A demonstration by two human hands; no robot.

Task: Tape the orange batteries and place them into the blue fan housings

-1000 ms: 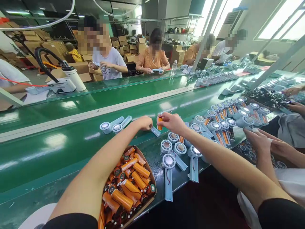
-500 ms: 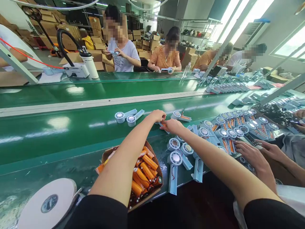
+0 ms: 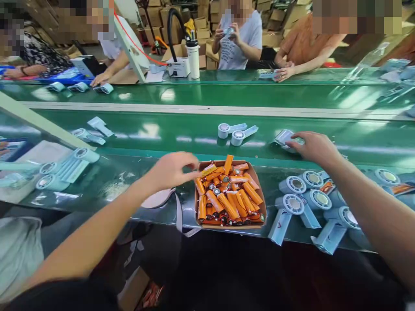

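My left hand (image 3: 177,170) is at the left rim of a cardboard box (image 3: 263,203), its thumb and fingers apart, beside a yellow-labelled battery (image 3: 208,170). Orange cylindrical batteries (image 3: 228,205) with thin wires fill the box. Over the green belt, my right hand (image 3: 313,146) has its fingers around a light-blue fan housing (image 3: 284,137), whose far part is covered by the hand. Two similar fans (image 3: 238,137) with round heads and handles lie left of it. Below my right forearm, several fan housings (image 3: 292,204) lie in a cluster, some with open handles.
A green conveyor belt (image 3: 181,144) runs across, with a pale divider rail (image 3: 207,109) behind it. A white tape roll (image 3: 158,198) trails a strip left of the box. More fan parts (image 3: 53,181) lie at left. A slanted post (image 3: 48,125) crosses there. Co-workers sit opposite.
My hands have parted: the left has come back to the battery box, while the right stays at the fan housing on the belt. The view has swung left.
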